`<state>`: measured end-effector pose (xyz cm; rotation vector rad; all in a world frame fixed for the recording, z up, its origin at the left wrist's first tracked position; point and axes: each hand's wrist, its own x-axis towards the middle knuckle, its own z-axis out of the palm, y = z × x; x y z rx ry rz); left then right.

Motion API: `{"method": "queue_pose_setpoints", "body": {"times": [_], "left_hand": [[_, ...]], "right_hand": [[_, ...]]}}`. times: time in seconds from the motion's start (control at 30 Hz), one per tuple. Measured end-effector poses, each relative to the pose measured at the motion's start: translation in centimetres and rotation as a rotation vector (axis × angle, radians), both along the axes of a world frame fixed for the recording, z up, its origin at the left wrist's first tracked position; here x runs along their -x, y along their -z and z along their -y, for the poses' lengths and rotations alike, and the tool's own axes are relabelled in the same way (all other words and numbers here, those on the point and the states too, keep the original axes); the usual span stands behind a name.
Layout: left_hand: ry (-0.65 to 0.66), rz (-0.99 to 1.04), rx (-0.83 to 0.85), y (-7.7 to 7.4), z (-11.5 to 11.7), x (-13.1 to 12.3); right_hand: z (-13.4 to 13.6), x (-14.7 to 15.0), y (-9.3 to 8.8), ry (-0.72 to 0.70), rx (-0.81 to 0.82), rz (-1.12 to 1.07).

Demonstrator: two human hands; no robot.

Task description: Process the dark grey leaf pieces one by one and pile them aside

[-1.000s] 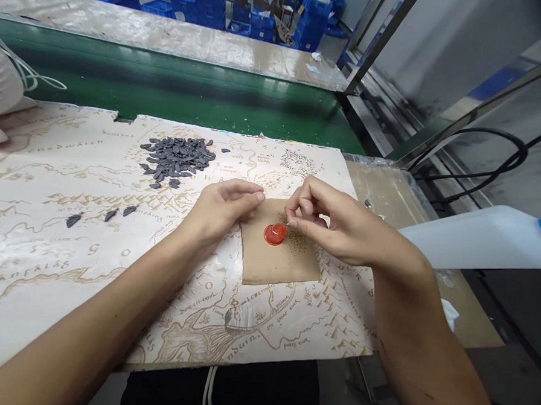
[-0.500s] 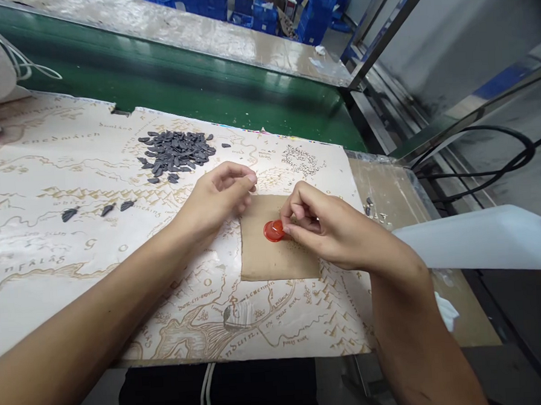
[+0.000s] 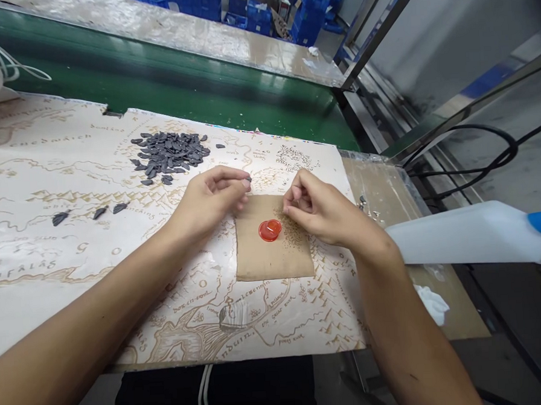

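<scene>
My left hand (image 3: 218,196) pinches a small dark grey piece (image 3: 248,179), its tip just showing beyond the fingers above the cardboard's upper left corner. My right hand (image 3: 318,206) is closed in a pinch over the right side of the brown cardboard square (image 3: 255,260). Whatever its fingertips hold, if anything, is too small to make out. On the cardboard lies a glossy red round patch (image 3: 270,230), with many tiny dark specks (image 3: 292,233) to its right. Beyond the hands are a heap of dark grey pieces (image 3: 172,152) and scattered tiny light bits (image 3: 295,157).
Three dark leaf-like pieces (image 3: 99,212) lie in a row at left on the map-printed sheet (image 3: 167,316). A white bottle with a blue cap (image 3: 462,233) lies at right, near a crumpled white tissue (image 3: 432,304). A green belt (image 3: 178,83) runs behind the table.
My right hand has lifted off the red patch and moved up and slightly away. The dark piece in my left fingertips now shows. The view has shifted slightly.
</scene>
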<state>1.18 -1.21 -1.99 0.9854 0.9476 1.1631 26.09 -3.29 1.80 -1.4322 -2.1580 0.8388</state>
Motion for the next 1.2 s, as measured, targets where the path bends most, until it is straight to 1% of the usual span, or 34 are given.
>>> {"method": "queue_pose_setpoints", "body": {"times": [0.07,0.13,0.23,0.33,0.43,0.5,0.6,0.8,1.2], "left_hand": [[0.021,-0.052,-0.040,0.1,0.2,0.0],[0.047,-0.091,-0.070,0.1,0.4,0.0],[0.098,-0.114,-0.095,0.1,0.8,-0.1],[0.176,-0.109,-0.099,0.1,1.1,-0.2],[0.232,-0.106,-0.096,-0.1,1.2,-0.3],[0.251,-0.108,-0.093,-0.3,1.3,-0.4],[0.270,-0.102,-0.068,-0.4,1.4,-0.4],[0.242,-0.044,-0.033,-0.2,1.6,-0.6],[0.268,-0.023,-0.041,0.0,1.6,-0.6]], "right_hand": [[-0.3,0.0,0.7,-0.023,0.030,0.004],[-0.4,0.2,0.9,-0.022,0.045,-0.057],[-0.3,0.6,0.8,0.009,0.042,-0.278],[-0.2,1.1,0.5,0.002,0.059,-0.502],[-0.2,1.5,0.6,-0.030,0.117,-0.616],[-0.2,1.8,0.7,-0.043,0.138,-0.641],[-0.1,2.0,0.7,-0.047,0.121,-0.650],[0.0,2.1,0.7,-0.052,0.097,-0.626],[0.0,2.2,0.5,-0.046,0.086,-0.598]]}}
